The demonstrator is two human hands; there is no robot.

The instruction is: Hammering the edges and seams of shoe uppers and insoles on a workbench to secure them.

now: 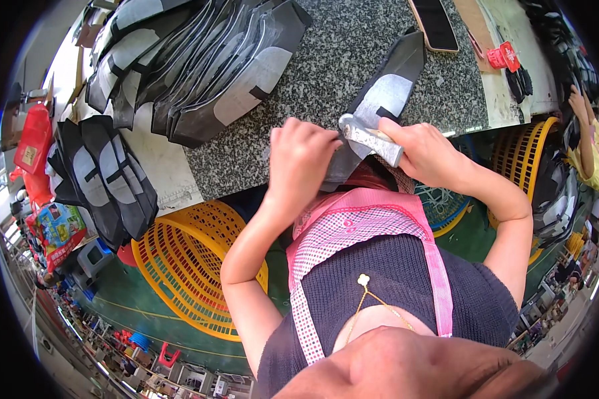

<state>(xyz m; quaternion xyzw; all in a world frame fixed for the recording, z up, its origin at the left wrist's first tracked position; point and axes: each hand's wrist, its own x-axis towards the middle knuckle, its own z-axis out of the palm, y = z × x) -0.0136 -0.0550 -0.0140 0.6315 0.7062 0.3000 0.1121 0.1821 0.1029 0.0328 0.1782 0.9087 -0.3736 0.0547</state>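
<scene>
A dark grey, curved flat piece (383, 97) with a pale grey patch and a small black tab lies on the speckled stone tabletop, reaching over its near edge. At its left edge are the curled fingers of my left hand (294, 159), closed on it; the fingertips are partly hidden. My right hand (427, 151) grips a hammer, its worn metal head (373, 141) over the near part of the piece. Most of the handle is hidden in my fist.
A big fanned stack of similar pieces (213, 73) covers the upper left, with a smaller bundle (103, 176) at the left edge. A phone (435, 25) lies at the far right, near a red item (504, 57). Yellow baskets (180, 266) stand below the table.
</scene>
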